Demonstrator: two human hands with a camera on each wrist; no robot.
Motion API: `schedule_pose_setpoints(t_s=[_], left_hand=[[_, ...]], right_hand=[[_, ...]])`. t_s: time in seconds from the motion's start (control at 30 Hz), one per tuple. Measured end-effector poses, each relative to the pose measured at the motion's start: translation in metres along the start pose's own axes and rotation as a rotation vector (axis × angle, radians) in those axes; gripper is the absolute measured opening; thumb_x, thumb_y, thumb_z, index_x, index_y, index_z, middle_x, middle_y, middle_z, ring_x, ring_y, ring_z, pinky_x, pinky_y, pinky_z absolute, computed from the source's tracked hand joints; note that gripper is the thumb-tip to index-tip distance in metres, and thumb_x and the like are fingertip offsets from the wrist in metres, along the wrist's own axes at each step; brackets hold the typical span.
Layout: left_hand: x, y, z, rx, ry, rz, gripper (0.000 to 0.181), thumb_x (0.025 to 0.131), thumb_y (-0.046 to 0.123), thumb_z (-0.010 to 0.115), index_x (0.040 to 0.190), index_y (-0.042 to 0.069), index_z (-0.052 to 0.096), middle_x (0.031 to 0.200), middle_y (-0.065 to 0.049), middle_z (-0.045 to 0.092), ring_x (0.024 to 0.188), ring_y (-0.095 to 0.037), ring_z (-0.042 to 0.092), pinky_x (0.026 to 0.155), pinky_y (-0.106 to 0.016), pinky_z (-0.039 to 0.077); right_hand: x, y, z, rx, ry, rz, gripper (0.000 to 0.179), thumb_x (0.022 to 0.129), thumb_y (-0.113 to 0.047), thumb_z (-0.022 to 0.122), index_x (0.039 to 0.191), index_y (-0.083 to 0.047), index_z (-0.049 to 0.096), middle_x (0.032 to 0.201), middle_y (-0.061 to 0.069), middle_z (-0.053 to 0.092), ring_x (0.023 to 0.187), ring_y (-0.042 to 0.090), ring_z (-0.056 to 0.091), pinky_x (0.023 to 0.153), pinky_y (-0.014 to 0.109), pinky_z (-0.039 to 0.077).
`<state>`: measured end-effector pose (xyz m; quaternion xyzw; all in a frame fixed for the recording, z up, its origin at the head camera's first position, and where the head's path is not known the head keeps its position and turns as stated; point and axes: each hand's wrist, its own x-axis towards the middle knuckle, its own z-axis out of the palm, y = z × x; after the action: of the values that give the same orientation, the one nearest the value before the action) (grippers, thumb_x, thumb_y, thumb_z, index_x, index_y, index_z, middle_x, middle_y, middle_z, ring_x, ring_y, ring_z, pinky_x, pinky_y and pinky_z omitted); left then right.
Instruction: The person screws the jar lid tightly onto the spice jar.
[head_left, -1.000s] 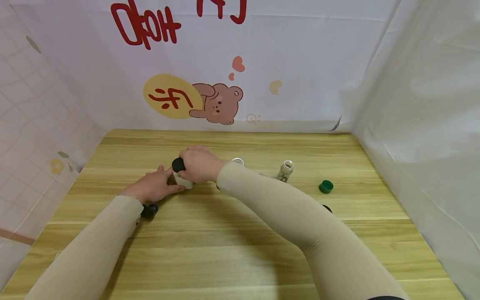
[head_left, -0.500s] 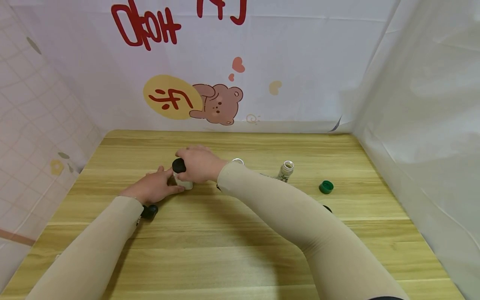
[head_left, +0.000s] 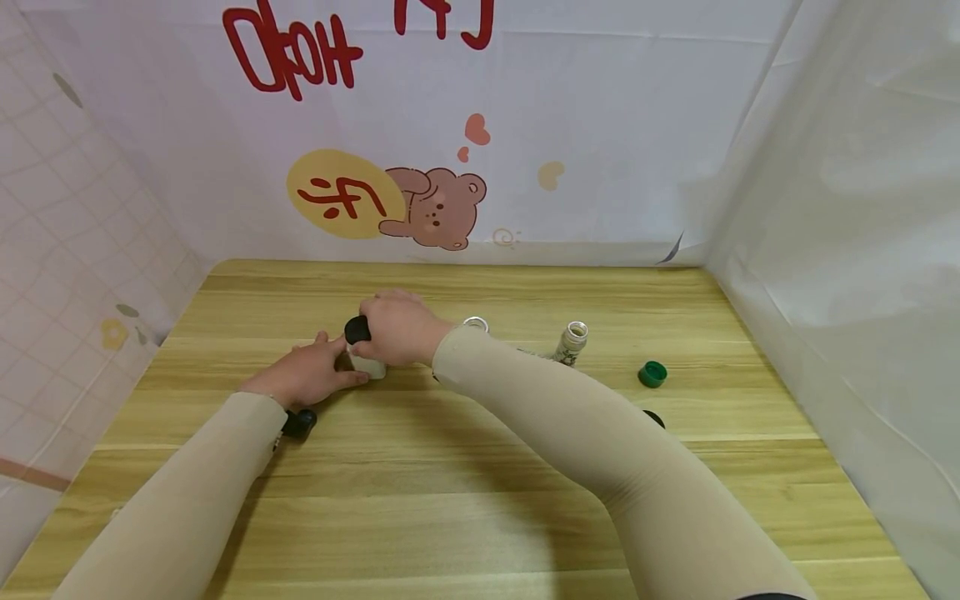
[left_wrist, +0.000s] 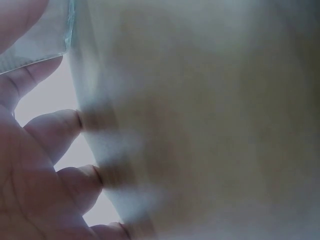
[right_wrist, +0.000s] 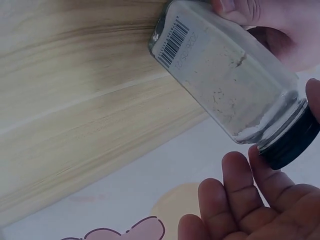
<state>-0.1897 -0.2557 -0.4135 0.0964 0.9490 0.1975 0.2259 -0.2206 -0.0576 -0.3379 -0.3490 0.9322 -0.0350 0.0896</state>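
Observation:
A square clear glass jar (right_wrist: 220, 80) of pale powder, with a barcode and a printed date on its side, stands on the left half of the wooden table. My left hand (head_left: 307, 375) pinches its lower part between thumb and index finger. The other left fingers are spread against the table in the left wrist view. From above, my right hand (head_left: 401, 329) grips the jar's black cap (head_left: 357, 329) with thumb and index finger. The cap sits at the jar's neck. In the right wrist view, the remaining right fingers (right_wrist: 235, 200) extend beside it.
Behind the right forearm shows the rim of an uncapped jar (head_left: 476, 321). Farther right stands an uncapped small glass bottle (head_left: 572, 342), with a green cap (head_left: 652, 374) beyond it. A black piece (head_left: 655, 417) is mostly hidden by the right sleeve. White sheeting surrounds the table.
The right fingers loosened and spread slightly around the black cap half a second ago, and now close on it again. The left hand and jar have stayed in place.

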Motion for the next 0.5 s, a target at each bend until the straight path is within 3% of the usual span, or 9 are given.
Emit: schedule_pose_setpoints(t_s=[0.13, 0.23, 0.33, 0.5], left_hand=[[0.0007, 0.0004, 0.0005, 0.01, 0.01, 0.009, 0.099, 0.096, 0.075, 0.057, 0.171, 0.031, 0.01, 0.165, -0.041, 0.02, 0.151, -0.07, 0.006, 0.115, -0.085, 0.014], [0.0004, 0.001, 0.0002, 0.015, 0.017, 0.013, 0.098, 0.096, 0.073, 0.058, 0.171, 0.029, 0.012, 0.165, -0.039, 0.024, 0.152, -0.067, 0.008, 0.116, -0.084, 0.014], [-0.0009, 0.0014, -0.0005, 0.024, 0.023, 0.017, 0.099, 0.097, 0.073, 0.058, 0.171, 0.028, 0.012, 0.164, -0.041, 0.025, 0.151, -0.069, 0.01, 0.114, -0.085, 0.017], [-0.0018, 0.0025, -0.0013, 0.025, 0.018, 0.014, 0.098, 0.097, 0.072, 0.057, 0.171, 0.03, 0.01, 0.163, -0.046, 0.016, 0.144, -0.077, 0.012, 0.11, -0.085, 0.025]], right_hand=[[0.0007, -0.0001, -0.0003, 0.02, -0.011, 0.01, 0.065, 0.101, -0.057, 0.064, 0.151, -0.016, 0.054, 0.147, 0.002, 0.061, 0.143, 0.02, 0.051, 0.131, 0.042, 0.027], [0.001, 0.0001, -0.0009, 0.016, -0.016, -0.004, 0.065, 0.101, -0.053, 0.066, 0.154, -0.019, 0.052, 0.15, 0.002, 0.058, 0.141, 0.021, 0.051, 0.125, 0.041, 0.036], [0.0003, 0.0005, -0.0014, 0.01, -0.008, -0.026, 0.052, 0.101, -0.047, 0.067, 0.146, -0.02, 0.059, 0.141, 0.001, 0.061, 0.13, 0.021, 0.054, 0.114, 0.041, 0.044], [-0.0002, 0.0004, -0.0005, -0.014, 0.009, -0.028, 0.045, 0.103, -0.049, 0.065, 0.135, -0.018, 0.064, 0.132, 0.0, 0.064, 0.126, 0.019, 0.055, 0.112, 0.04, 0.045]])
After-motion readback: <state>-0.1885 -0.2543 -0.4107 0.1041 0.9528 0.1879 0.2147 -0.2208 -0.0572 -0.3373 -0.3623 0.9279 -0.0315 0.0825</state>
